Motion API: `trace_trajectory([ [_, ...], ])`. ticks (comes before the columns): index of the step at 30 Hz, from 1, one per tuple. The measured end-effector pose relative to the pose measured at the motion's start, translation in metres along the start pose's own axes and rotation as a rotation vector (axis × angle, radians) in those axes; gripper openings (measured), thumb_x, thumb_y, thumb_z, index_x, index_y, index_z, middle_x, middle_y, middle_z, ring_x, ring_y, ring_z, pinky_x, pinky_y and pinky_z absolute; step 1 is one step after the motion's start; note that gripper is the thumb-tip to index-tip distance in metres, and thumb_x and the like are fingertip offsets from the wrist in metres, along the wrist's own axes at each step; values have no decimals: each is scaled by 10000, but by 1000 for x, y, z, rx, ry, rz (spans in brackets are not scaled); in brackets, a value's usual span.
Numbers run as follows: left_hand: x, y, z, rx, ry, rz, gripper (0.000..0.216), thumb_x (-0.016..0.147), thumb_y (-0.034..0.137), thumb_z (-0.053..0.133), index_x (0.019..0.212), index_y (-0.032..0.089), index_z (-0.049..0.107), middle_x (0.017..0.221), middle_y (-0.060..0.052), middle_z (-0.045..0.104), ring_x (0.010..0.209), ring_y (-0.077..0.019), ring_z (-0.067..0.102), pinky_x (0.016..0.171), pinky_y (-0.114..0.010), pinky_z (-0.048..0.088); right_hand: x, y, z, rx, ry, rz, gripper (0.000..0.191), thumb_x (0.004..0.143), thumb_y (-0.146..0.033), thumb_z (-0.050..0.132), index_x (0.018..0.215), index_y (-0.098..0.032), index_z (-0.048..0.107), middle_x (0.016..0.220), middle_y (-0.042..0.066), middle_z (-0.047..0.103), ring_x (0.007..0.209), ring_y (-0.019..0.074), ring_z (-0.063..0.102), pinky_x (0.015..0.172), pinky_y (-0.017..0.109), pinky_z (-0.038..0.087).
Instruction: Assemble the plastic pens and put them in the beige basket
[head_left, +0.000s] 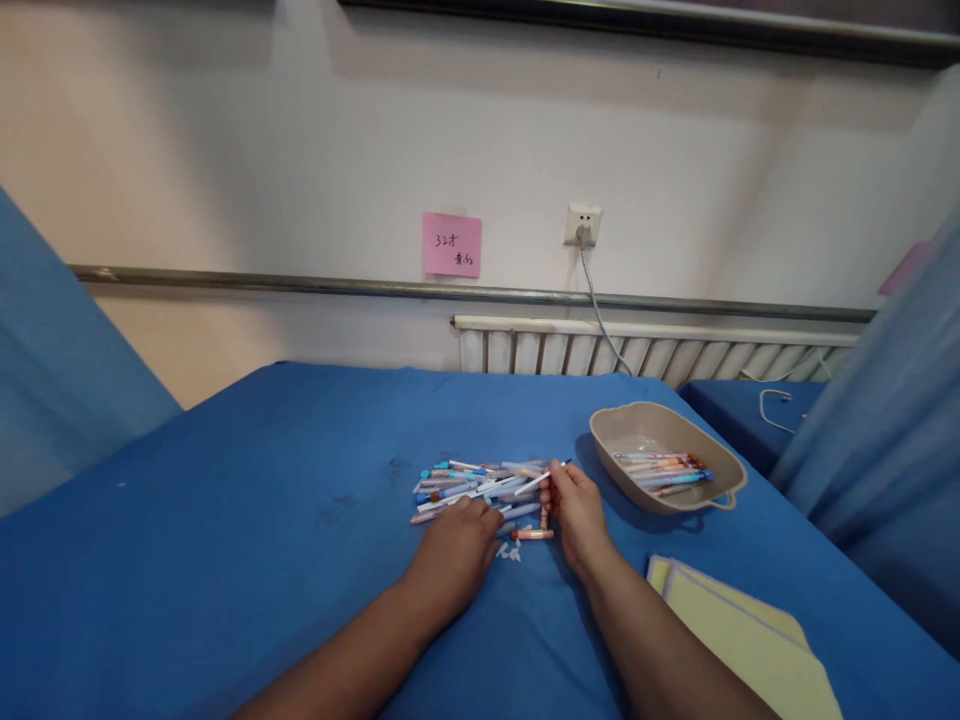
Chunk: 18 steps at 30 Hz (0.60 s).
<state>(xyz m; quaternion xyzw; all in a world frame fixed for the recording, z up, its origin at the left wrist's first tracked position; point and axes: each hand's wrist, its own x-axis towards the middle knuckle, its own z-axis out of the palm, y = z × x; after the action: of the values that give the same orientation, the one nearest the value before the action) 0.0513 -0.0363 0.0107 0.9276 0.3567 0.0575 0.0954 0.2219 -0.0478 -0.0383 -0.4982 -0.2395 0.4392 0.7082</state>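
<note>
A heap of pens (pixel 450 490), mostly white, pale blue and pinkish with a few orange-brown parts, lies on the blue cloth in front of me. My right hand (pixel 577 512) is at the heap's right end, its thumb and fingers closed on a slim white pen (pixel 532 483) with a dark tip. Over the near side of the heap rests my left hand (pixel 459 548), fingers curled together among the pens; what they grip, if anything, is hidden. Several small white bits (pixel 510 552) lie between my hands, close to an orange-brown pen piece (pixel 532 535).
A beige basin (pixel 615 425) holding several pens stands to the right. Folded yellow cloths (pixel 739 640) lie nearer to me. Behind the blue-covered surface (pixel 225 520) are a radiator (pixel 555 350), a plugged-in cable (pixel 598 310) and a pink note (pixel 451 245). Blue curtains (pixel 885 450) flank both sides.
</note>
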Motion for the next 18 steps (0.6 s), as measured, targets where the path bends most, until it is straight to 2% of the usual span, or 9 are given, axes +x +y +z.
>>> trace_trajectory([
  [4,-4,-5,2,-89,49,-29,187,793,173,516,938,215,627,927,-68,619,904,-248,542,784,-343,384,0,-1,0,-10,-2,-15,352,705,-515,623,638,-175,562,505,-44,538,420,85,434,418,201,327],
  [7,-13,-13,2,-236,171,-76,167,811,211,509,923,220,633,926,-55,622,912,-233,542,804,-331,384,-2,-2,0,-19,-4,-16,349,700,-523,618,649,-182,565,504,-42,547,412,90,436,407,204,321],
  [12,-34,-24,-4,-570,362,-144,124,815,253,506,858,192,605,873,-30,603,838,-189,538,776,-289,401,-11,-4,5,-98,-54,-28,394,713,-568,585,614,-189,539,460,-42,521,387,94,409,380,204,312],
  [15,-36,-31,-1,-798,421,-210,110,762,278,577,803,177,584,805,-16,584,782,-172,527,748,-276,407,-18,-4,9,-139,-120,25,415,714,-600,572,638,-193,538,457,-48,502,404,99,410,367,191,331],
  [18,-30,-37,4,-1097,425,-301,195,689,309,663,771,166,559,727,5,556,692,-143,517,681,-251,413,-24,0,12,-165,-184,94,447,702,-643,563,703,-196,558,483,-49,504,428,111,439,370,204,394],
])
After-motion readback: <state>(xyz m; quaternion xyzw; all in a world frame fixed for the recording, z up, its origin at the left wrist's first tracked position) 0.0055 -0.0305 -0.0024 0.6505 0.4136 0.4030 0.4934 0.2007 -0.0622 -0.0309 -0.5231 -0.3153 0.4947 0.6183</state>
